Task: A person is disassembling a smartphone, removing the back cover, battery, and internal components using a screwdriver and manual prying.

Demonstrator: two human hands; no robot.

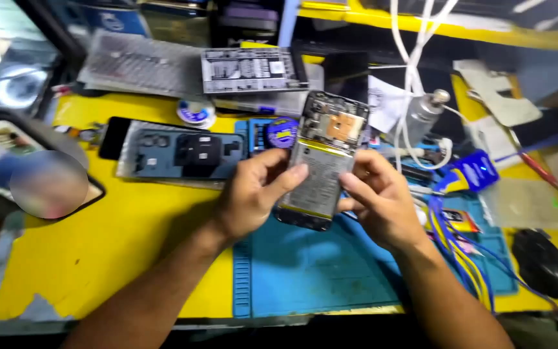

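Smartphone (pixel 323 169), its back cover off so the battery and the circuit board show, sits tilted just above the centre of the frame, held over the blue work mat (pixel 318 271) between both hands; the left hand (pixel 253 194) grips its left edge, thumb laid across the battery face and fingers curled behind; the right hand (pixel 382 203) pinches the right edge, thumb on the front, fingers wrapped under; neither hand is spread, both are closed on the phone.

As a judgement, the exposed board near the top is the weak point; a thumb sliding upward could press on it or on a connector; the phone is gripped only at its edges above the mat, so a loosened pinch could let it drop onto the surface; the bundle of blue and yellow wires (pixel 460 252) at the lower right lies close to the right wrist and could snag.

Left of centre, a clear plastic sleeve (pixel 179 152) lies on the yellow surface (pixel 111 239) and holds a blue back cover with a dark camera block; a small round spool (pixel 195 113) sits just above it; a metal canister (pixel 424 113) stands at the upper right, what is inside cannot be seen; a black mouse (pixel 540 262) rests at the lower right.
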